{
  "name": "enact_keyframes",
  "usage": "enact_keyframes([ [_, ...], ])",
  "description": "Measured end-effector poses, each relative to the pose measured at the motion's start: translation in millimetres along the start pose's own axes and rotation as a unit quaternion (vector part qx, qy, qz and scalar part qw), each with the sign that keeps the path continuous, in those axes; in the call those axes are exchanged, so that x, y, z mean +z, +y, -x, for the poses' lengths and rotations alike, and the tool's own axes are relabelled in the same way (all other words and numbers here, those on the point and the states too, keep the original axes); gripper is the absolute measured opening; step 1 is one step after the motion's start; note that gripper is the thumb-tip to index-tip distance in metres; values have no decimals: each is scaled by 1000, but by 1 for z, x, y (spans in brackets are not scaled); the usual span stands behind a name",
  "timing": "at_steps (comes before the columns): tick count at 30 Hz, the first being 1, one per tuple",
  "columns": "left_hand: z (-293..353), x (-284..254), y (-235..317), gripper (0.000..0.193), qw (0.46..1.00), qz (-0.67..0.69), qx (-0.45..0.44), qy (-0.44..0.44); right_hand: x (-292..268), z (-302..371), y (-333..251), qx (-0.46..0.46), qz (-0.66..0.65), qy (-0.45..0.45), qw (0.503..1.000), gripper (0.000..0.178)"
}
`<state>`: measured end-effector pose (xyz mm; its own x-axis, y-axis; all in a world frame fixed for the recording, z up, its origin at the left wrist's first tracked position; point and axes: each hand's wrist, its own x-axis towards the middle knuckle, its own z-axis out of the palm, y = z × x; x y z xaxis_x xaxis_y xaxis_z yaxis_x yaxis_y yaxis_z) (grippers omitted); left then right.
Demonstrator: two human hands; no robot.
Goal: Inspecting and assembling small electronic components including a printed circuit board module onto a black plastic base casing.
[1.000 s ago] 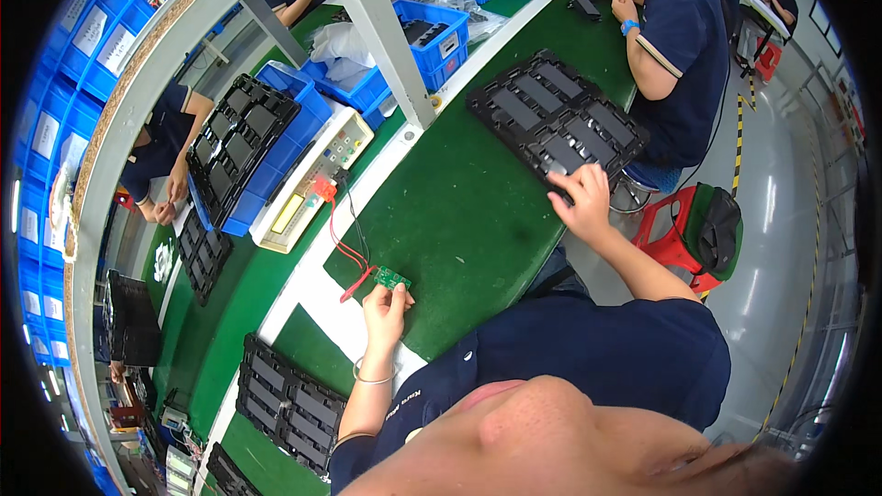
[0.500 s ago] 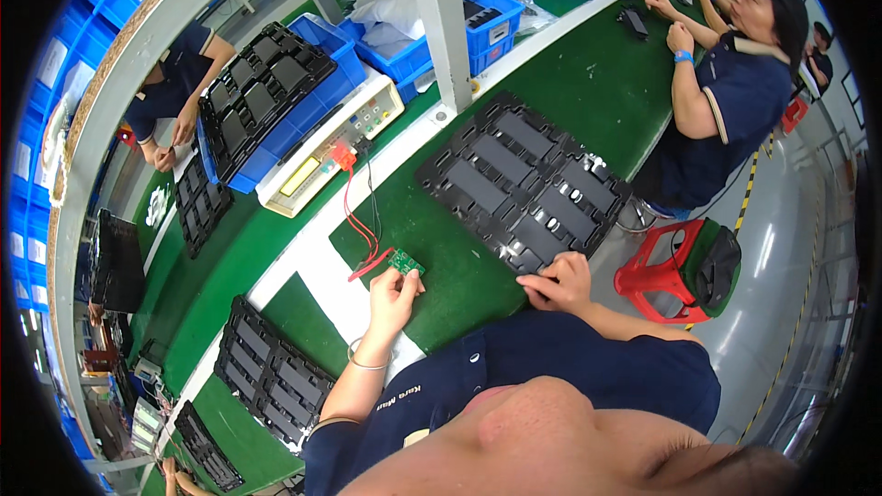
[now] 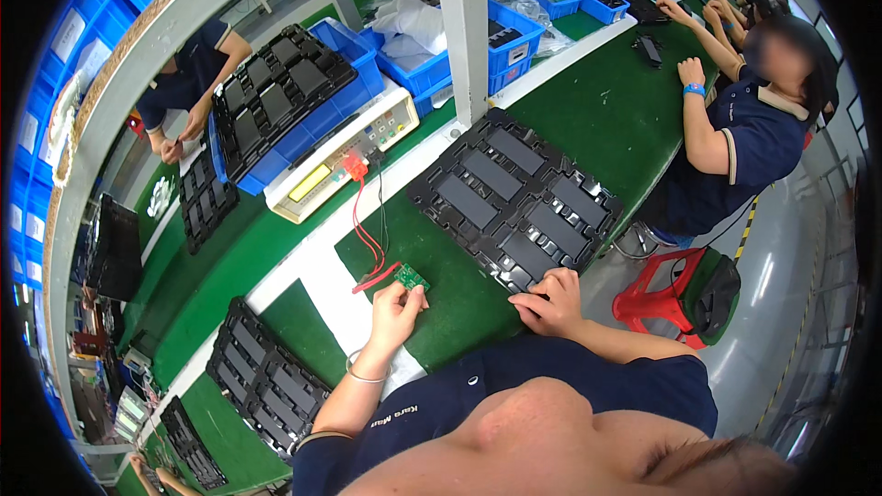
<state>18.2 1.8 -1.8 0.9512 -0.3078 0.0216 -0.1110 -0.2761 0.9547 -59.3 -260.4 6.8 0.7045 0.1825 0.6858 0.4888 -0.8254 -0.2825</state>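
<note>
Between the thumb and fingers of my left hand (image 3: 397,314) is a small green circuit board (image 3: 412,276), held near the middle of the bench. Red leads (image 3: 370,248) run from the board's side to a cream bench instrument (image 3: 322,174). My right hand (image 3: 551,303) is closed, thumb against curled fingers, by the bench's near edge. It is beside the near corner of a black tray (image 3: 501,213) holding several flat dark-grey pieces. Whether those fingers touch the tray or pinch something small, I cannot make out.
Another black tray (image 3: 262,372) lies to my left. Behind the instrument, a stack of black trays (image 3: 280,96) rests on a blue bin. A grey post (image 3: 462,46) rises beyond the large tray. A co-worker (image 3: 749,119) sits at the right, near a red stool (image 3: 654,289).
The whole view has shifted slightly, moving the far bench lower in the picture. My left hand still holds the circuit board, and my right hand stays closed by the tray's corner.
</note>
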Motion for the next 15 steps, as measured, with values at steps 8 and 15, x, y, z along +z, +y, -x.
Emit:
enact_keyframes([
  [8, -1, 5, 6, 19, 1000, 3, 15, 12, -27, -18, -7, -2, -77, -160, 984, 40],
  [15, 1, 5, 7, 20, 999, 6, 7, 35, 13, -153, 48, -13, -171, -175, 969, 15],
])
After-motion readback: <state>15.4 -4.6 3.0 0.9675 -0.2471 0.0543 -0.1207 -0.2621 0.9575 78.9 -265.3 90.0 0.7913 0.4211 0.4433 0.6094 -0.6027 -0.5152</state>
